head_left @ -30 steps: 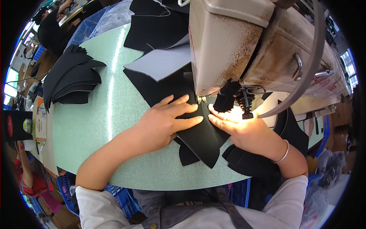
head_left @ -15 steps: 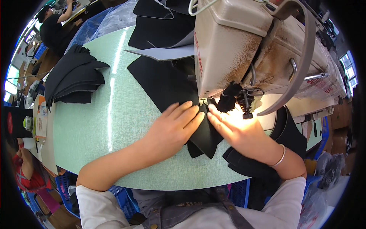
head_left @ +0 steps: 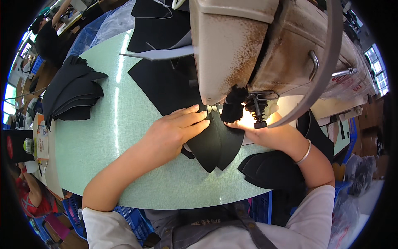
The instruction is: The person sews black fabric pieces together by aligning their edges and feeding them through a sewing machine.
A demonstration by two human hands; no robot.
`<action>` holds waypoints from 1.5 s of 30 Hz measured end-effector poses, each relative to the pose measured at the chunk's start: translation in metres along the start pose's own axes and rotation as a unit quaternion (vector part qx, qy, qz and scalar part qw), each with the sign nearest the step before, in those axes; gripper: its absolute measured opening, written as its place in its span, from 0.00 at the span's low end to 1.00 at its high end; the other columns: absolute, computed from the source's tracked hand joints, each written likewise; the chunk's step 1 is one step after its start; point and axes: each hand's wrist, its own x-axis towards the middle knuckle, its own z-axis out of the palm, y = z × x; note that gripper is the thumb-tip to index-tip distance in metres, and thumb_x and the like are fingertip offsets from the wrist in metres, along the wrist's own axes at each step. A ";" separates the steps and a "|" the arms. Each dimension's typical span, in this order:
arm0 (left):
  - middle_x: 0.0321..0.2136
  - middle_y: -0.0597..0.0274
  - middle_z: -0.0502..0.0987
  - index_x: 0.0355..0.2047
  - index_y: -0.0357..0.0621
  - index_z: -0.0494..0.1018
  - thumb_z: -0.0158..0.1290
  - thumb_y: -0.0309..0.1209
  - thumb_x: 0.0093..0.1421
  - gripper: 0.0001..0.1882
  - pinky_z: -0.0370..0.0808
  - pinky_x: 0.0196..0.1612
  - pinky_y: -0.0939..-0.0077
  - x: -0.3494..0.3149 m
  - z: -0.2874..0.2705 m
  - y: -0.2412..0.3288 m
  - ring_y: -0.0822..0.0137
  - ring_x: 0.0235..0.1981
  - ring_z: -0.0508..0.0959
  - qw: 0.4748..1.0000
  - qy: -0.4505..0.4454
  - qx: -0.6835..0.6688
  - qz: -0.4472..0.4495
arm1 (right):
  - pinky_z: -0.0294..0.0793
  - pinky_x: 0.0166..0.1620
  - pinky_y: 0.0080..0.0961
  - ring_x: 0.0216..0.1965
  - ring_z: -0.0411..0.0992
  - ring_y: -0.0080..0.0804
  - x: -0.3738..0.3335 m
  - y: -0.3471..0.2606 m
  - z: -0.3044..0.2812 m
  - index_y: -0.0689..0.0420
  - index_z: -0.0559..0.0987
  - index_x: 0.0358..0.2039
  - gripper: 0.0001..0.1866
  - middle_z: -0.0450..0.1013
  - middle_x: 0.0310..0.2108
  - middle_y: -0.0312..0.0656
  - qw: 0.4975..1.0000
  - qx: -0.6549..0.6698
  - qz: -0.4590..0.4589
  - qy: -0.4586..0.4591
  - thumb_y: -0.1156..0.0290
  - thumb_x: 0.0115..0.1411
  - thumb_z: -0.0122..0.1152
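A black fabric piece [head_left: 209, 145], with a seam line down its middle and two pointed ends towards me, lies under the presser foot [head_left: 214, 108] of a sewing machine [head_left: 232, 50]. My left hand [head_left: 172, 130] rests on its left side, fingers stretched out and flat, tips close to the foot. At the right of the foot, my right hand [head_left: 265, 135] touches the piece with one outstretched digit. Its other fingers are hidden behind a fuzzy black part [head_left: 234, 106], a tension spring and lamp glare. Beyond the foot, more black fabric [head_left: 166, 87] spreads over the table.
A fanned stack of black pieces [head_left: 76, 91] sits at the left of the green table [head_left: 95, 145]. More cut pieces [head_left: 269, 168] lie under my right forearm. A curved grey bar [head_left: 327, 70] arches beside the machine. Blue crates [head_left: 261, 207] stand below the table edge. Other people work at far left.
My right hand has moved behind the machine's fuzzy part, so most fingers are now hidden. The fabric's near ends have swung and spread slightly. The whole view has shifted a little.
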 end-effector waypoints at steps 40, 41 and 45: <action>0.45 0.56 0.76 0.41 0.37 0.76 0.58 0.24 0.43 0.20 0.76 0.49 0.67 -0.002 0.013 0.009 0.57 0.48 0.77 0.991 0.057 0.083 0.092 | 0.78 0.39 0.24 0.42 0.78 0.33 0.005 -0.033 -0.014 0.56 0.76 0.53 0.26 0.74 0.52 0.39 0.986 -0.007 0.052 -0.157 0.77 0.51 0.56; 0.44 0.58 0.77 0.41 0.37 0.77 0.59 0.26 0.41 0.22 0.78 0.46 0.67 -0.002 0.012 0.010 0.58 0.44 0.78 0.982 0.071 0.105 0.142 | 0.78 0.41 0.24 0.43 0.77 0.33 0.004 -0.035 -0.013 0.59 0.78 0.50 0.22 0.74 0.52 0.40 0.994 0.000 0.033 -0.102 0.76 0.52 0.56; 0.37 0.60 0.78 0.39 0.38 0.77 0.57 0.23 0.41 0.20 0.79 0.37 0.71 -0.003 0.009 0.000 0.61 0.39 0.79 0.988 0.073 0.052 0.123 | 0.79 0.45 0.28 0.43 0.78 0.32 0.004 -0.037 -0.011 0.60 0.78 0.47 0.19 0.73 0.54 0.41 0.994 -0.011 0.015 -0.109 0.73 0.53 0.56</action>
